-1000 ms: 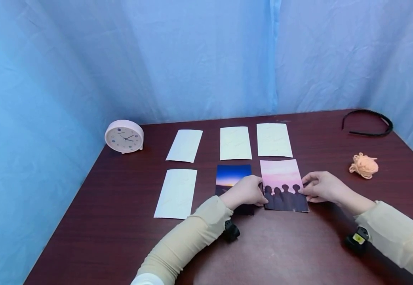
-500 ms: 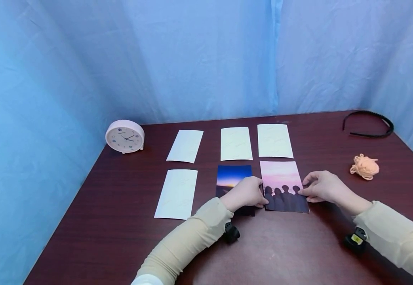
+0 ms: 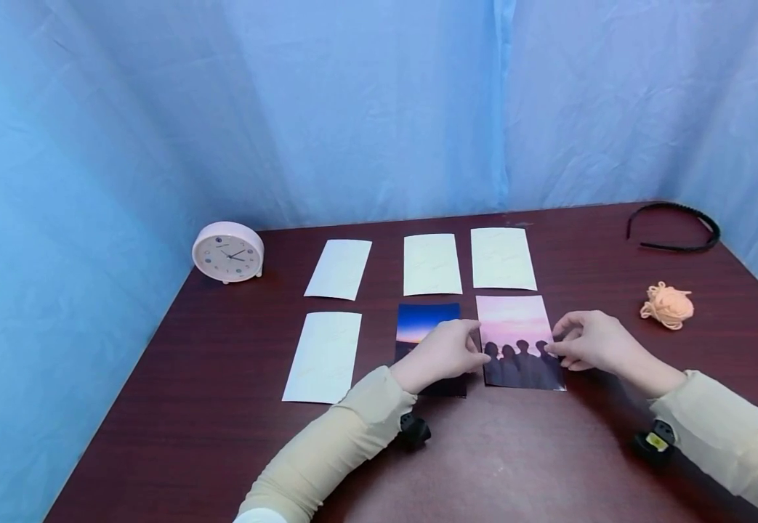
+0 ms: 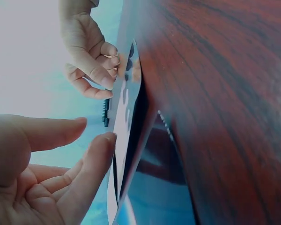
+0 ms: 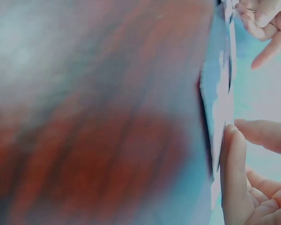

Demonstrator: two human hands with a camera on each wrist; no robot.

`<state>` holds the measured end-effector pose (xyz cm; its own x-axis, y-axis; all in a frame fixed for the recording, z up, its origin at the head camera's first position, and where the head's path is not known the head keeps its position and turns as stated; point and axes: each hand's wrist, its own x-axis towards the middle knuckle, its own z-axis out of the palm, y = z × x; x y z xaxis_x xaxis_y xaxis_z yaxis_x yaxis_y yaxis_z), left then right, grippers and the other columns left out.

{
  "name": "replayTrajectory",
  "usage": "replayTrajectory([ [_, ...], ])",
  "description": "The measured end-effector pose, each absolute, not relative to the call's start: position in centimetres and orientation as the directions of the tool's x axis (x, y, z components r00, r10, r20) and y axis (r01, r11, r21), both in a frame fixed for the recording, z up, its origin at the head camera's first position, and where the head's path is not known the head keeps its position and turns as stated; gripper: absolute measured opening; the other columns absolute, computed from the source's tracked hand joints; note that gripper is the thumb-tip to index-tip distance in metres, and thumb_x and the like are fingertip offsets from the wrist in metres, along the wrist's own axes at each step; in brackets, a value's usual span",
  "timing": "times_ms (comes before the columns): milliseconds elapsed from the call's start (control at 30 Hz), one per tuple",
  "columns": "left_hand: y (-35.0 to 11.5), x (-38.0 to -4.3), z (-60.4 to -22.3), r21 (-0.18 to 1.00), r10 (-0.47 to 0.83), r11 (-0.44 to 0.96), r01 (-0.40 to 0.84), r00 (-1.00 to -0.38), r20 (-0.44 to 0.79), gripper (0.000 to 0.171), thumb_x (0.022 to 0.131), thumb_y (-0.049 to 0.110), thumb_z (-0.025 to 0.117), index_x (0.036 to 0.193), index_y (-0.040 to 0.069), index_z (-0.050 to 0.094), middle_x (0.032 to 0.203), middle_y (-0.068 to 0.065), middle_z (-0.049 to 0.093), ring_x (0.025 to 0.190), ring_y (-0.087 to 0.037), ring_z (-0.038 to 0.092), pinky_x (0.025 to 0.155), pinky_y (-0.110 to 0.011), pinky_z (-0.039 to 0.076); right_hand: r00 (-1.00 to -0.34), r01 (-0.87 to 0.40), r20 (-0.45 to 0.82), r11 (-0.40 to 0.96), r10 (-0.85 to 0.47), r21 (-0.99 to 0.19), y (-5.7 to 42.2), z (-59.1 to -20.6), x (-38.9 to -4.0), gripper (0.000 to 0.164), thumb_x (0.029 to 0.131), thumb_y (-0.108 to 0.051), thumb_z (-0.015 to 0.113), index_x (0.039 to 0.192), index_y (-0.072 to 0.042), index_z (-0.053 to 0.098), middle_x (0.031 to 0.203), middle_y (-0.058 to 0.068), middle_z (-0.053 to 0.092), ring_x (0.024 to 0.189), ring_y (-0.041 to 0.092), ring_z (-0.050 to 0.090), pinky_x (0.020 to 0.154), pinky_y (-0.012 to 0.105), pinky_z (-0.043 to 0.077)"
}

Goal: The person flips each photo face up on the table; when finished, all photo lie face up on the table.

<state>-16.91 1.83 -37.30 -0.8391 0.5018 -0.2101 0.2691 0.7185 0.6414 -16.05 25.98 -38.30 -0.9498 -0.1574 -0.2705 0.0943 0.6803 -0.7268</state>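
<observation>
A pink-sky photo print (image 3: 514, 327) with dark silhouettes lies between the two hands, its edges bowing slightly off the table in the left wrist view. At its left edge is my left hand (image 3: 442, 352), thumb and index finger parted with nothing between them. My right hand (image 3: 597, 343) is at the right edge, its thumb tip over the print's border; whether it touches is unclear. In the right wrist view its thumb (image 5: 233, 154) and index finger lie close together, with no print visible between them. A blue sunset photo print (image 3: 427, 319) is partly hidden under my left hand.
White-backed cards lie behind the prints (image 3: 432, 263) (image 3: 503, 258) and to the left (image 3: 339, 269) (image 3: 322, 356). A round clock (image 3: 228, 252) stands at the back left. Orange yarn (image 3: 668, 305) and a black headband (image 3: 679, 243) lie at the right. Blue curtains (image 3: 352, 109) surround the table (image 3: 222, 436).
My left hand has drawn back a little to the left from the pink print, its thumb and index finger loosening. My right hand and the prints have hardly moved.
</observation>
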Motion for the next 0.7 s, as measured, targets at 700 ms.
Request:
replayTrajectory([
  [700, -6.7, -16.1, -37.0, 0.795, 0.473, 0.527, 0.303, -0.881, 0.022, 0.046, 0.09, 0.018, 0.064, 0.132, 0.003, 0.052, 0.092, -0.003, 0.067, 0.081, -0.012, 0.063, 0.072, -0.022, 0.05, -0.955, -0.041, -0.146, 0.602, -0.258, -0.797, 20.3, -36.5, -16.9, 0.032, 0.084, -0.017, 0.07, 0.106, 0.004, 0.059, 0.081, 0.012, 0.067, 0.064, 0.019, 0.065, 0.06, 0.032, 0.057],
])
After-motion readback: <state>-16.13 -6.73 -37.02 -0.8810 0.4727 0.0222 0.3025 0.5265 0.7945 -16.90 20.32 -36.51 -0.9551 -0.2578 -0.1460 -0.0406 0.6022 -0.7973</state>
